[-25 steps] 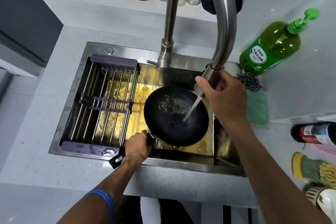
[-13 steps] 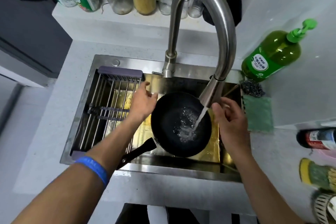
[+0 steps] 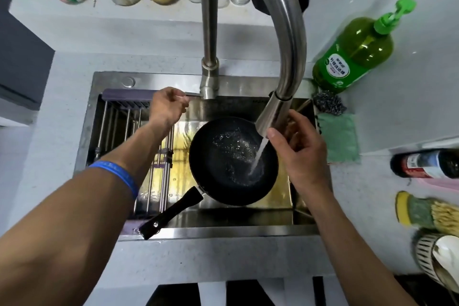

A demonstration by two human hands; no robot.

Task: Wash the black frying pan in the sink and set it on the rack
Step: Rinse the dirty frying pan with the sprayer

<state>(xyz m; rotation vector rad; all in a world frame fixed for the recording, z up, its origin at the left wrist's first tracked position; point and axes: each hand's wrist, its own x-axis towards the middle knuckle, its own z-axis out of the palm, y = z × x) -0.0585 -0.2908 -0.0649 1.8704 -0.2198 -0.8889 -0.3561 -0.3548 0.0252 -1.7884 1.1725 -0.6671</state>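
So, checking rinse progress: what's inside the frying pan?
Inside the frying pan, a water stream lands near its right side, pooling with bubbles. The surface under the foam is hidden.

My pan [image 3: 233, 161] sits in the sink [image 3: 223, 227] at the frame's centre, its handle [image 3: 171, 212] pointing lower left over the rim. The rack [image 3: 129, 117] spans the sink's left part. My left hand [image 3: 167, 107] is at the tap lever [image 3: 192, 94] behind the pan; my right hand [image 3: 300, 149] is beside the spout [image 3: 274, 117], right of the pan. A soap bottle [image 3: 352, 52] stands upper right.
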